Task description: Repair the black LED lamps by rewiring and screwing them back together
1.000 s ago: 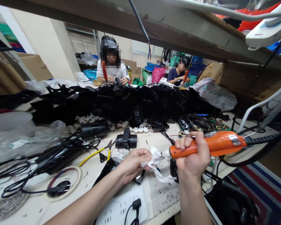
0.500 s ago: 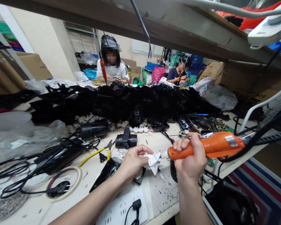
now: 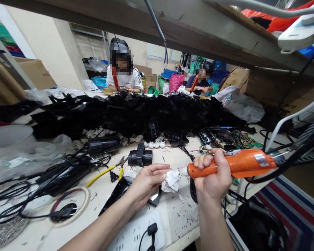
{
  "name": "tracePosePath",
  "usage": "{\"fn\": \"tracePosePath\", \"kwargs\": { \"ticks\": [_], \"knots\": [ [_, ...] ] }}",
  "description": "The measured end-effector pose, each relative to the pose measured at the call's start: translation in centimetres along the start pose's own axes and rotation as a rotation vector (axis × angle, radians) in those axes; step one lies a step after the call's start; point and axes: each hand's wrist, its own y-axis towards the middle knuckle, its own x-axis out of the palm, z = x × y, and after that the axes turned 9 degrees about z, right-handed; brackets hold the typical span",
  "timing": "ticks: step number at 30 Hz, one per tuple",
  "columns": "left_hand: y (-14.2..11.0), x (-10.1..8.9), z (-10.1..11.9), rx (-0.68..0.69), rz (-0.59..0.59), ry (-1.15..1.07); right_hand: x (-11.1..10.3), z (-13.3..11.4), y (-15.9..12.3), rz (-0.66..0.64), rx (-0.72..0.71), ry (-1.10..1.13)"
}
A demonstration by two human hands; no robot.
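My right hand (image 3: 211, 174) is wrapped round an orange electric screwdriver (image 3: 240, 163), held nearly level with its tip end pointing left. In front of that end, my left hand (image 3: 149, 183) pinches a crumpled white tissue (image 3: 172, 181) between thumb and fingers. The tissue is at the tip end of the tool; whether it touches the bit cannot be made out. Under my left hand lies an open black housing (image 3: 116, 195) with wires, partly hidden by the hand and forearm. Yellow-handled cutters (image 3: 104, 172) and a black cylindrical part (image 3: 140, 157) lie just beyond.
A heap of black parts (image 3: 136, 111) spans the table's far side. White power strip (image 3: 141, 232), tape roll (image 3: 81, 212) and black cables lie near me. Circuit boards (image 3: 244, 143) are at right. A shelf (image 3: 146, 24) hangs overhead. Two co-workers sit opposite.
The tissue has bunched up and changed shape at the tool's tip, and my left fingers have straightened a little. My right hand and the screwdriver stay nearly in place.
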Motion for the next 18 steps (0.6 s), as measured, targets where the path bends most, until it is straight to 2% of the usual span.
{"fn": "tracePosePath", "kwargs": {
  "ticks": [4,11,14,16,18],
  "knots": [
    [0.2,0.2,-0.4,0.017,-0.013,-0.005,0.2,0.0,-0.2,-0.001,0.021,0.007],
    [0.7,0.9,-0.6,0.146,-0.004,0.098,-0.1,0.1,-0.2,-0.003,0.015,-0.007],
    [1.5,0.4,-0.5,0.307,0.04,0.252,-0.4,-0.2,0.2,0.006,0.021,-0.011],
    [2.3,-0.3,-0.3,0.439,0.105,0.358,-0.5,-0.5,0.6,0.021,0.025,-0.009],
    [3.1,-1.2,0.1,0.51,0.171,0.39,-0.7,-1.0,0.9,0.048,0.01,-0.003]
  ]
}}
